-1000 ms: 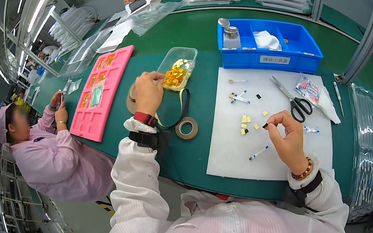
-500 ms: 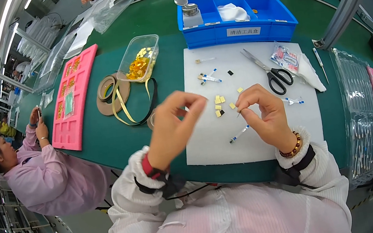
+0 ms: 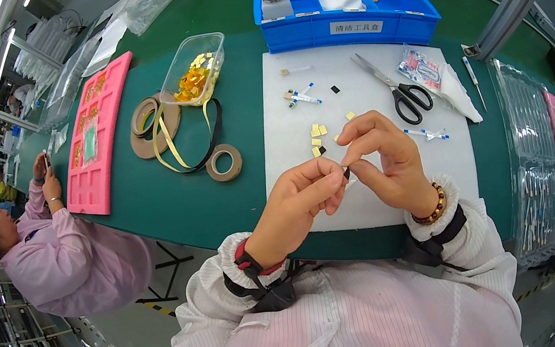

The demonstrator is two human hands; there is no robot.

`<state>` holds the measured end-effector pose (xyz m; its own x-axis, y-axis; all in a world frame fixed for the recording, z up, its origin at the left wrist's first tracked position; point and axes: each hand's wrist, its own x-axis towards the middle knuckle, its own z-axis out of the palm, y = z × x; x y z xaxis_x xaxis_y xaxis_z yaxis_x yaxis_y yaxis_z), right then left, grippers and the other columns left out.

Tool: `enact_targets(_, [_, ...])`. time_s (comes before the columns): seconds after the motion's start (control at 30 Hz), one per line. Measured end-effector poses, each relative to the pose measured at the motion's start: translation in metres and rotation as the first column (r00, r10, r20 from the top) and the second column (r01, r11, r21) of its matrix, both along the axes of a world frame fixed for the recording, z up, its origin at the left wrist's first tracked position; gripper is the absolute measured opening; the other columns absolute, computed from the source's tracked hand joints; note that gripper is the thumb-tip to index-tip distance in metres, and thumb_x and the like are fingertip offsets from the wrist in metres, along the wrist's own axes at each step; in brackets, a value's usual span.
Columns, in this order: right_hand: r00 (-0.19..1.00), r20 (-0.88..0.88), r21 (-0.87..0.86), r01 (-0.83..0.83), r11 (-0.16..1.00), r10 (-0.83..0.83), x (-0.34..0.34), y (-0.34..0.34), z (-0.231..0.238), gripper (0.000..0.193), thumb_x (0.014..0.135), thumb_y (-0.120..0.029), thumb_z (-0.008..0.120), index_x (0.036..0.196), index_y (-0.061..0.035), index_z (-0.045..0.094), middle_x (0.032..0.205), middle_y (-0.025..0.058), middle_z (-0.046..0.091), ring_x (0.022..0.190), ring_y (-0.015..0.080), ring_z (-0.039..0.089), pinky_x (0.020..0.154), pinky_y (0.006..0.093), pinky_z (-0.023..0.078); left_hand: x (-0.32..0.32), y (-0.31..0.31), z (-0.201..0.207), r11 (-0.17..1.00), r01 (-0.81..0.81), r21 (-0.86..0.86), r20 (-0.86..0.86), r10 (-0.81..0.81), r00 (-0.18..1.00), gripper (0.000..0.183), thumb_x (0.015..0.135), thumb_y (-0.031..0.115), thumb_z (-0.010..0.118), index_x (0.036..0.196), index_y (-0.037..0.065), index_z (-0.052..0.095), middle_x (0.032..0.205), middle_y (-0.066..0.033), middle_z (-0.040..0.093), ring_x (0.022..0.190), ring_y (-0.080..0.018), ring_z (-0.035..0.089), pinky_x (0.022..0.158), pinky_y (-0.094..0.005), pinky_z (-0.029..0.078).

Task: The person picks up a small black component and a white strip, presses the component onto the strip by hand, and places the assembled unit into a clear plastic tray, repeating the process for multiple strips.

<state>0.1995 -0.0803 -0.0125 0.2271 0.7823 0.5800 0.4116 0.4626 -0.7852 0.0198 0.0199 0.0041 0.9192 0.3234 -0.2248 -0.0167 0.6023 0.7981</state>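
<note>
Black tab (image 3: 347,173) was pinched in R hand (image 3: 388,161), L hand (image 3: 298,205) grip unclear; apparently two-handed handling, next move prob. needed steadiness.

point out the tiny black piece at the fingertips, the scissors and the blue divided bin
black piece (image 3: 346,173): head view, on its small visible dark part
scissors (image 3: 393,86): head view, near the pivot where blades meet handles
blue divided bin (image 3: 304,36): head view, on its front wall, left of the label

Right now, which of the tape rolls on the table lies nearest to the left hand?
The tan roll, apart from the others at their lower right, is nearest. The other rolls overlap, farther from the left hand, near the clear container.
</note>
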Motion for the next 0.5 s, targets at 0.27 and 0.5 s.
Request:
enact_targets(0.27, [1.0,-0.004,0.029,-0.006,1.0,0.006,0.0,0.001,-0.004,0.016,0.084,0.006,0.071,0.095,-0.0068,0.072,0.109,0.01,0.066,0.096,0.0185,0.066,0.082,0.0296,0.052,-0.002,0.002,-0.01,0.999,-0.029,0.038,0.07,0.027,0.997,0.012,0.098,0.018,0.067,0.099,0.006,0.065,0.087,0.0025,0.059,0.076,-0.0073,0.048,0.07,-0.0224,0.038])
enact_targets(0.5, [0.999,-0.043,0.018,-0.023,1.0,0.024,0.0,0.001,-0.006,0.016,0.087,0.006,0.071,0.096,-0.0063,0.072,0.11,0.0107,0.066,0.088,0.0144,0.065,0.075,0.0265,0.052,-0.001,0.002,0.003,0.999,-0.043,0.028,-0.037,0.044,0.998,0.017,0.1,0.021,0.066,0.099,0.005,0.061,0.088,0.0003,0.059,0.075,-0.0086,0.05,0.07,-0.0232,0.041])
